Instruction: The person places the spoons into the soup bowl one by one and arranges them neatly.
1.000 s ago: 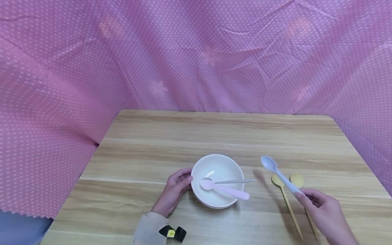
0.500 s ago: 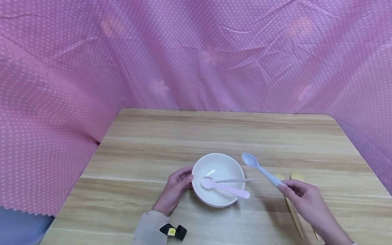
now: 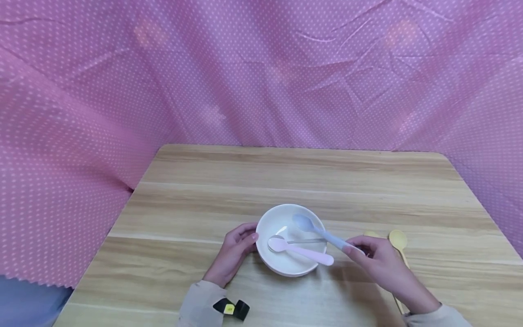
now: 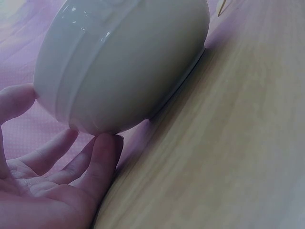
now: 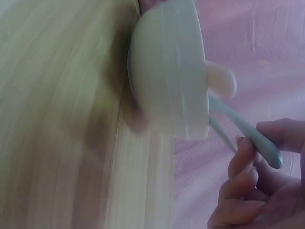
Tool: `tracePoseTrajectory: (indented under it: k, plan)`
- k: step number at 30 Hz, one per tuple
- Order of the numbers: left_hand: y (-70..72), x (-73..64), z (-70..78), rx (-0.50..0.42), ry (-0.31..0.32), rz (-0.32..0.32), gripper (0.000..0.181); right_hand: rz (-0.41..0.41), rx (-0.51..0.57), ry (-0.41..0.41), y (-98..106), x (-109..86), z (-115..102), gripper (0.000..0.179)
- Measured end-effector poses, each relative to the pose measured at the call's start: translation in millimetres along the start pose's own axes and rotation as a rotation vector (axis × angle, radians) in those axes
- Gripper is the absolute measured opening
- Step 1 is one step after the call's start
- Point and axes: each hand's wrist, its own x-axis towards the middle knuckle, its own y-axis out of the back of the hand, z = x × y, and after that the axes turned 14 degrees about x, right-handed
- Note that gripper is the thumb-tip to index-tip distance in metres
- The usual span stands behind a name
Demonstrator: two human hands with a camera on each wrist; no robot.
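Observation:
A white bowl [image 3: 282, 272] stands on the table in the head view. My left hand [image 3: 233, 252] holds its left side, thumb at the rim and fingertips against the outer wall, as the left wrist view shows on the bowl [image 4: 124, 62]. Inside lie a pink spoon [image 3: 308, 254] and a thin grey spoon [image 3: 312, 241], their handles leaning on the right rim. My right hand [image 3: 382, 263] pinches a light blue spoon [image 3: 335, 239] by its handle end, the scoop over the bowl. In the right wrist view, thumb and fingers grip that spoon's handle [image 5: 252, 133].
Two yellow spoons, one with its head [image 3: 398, 238] in sight and the other [image 3: 371, 234] partly behind my right hand, lie at the right. A black strap piece with a yellow label [image 3: 229, 309] sits by the left sleeve. Pink dotted cloth [image 3: 261, 91] surrounds the wooden table [image 3: 204, 195].
My right hand has carried the light blue spoon leftward, from above the yellow spoons to over the bowl. The left hand and the bowl have stayed in place.

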Motion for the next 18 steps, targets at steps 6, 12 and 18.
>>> tracePoseTrajectory:
  k: [6, 12, 18]
  plan:
    - [-0.2, 0.3, -0.8, -0.014, 0.005, 0.006, 0.045, -0.065, 0.033, -0.001, -10, 6.4, -4, 0.019]
    - [-0.4, 0.3, 1.0, -0.024, 0.013, 0.005, 0.045, -0.118, 0.042, 0.037, -15, 9.9, -4, 0.015]
    - [0.2, 0.0, 2.4, -0.03, 0.018, 0.002, 0.044, -0.165, 0.023, 0.048, -16, 14.1, -5, 0.015]
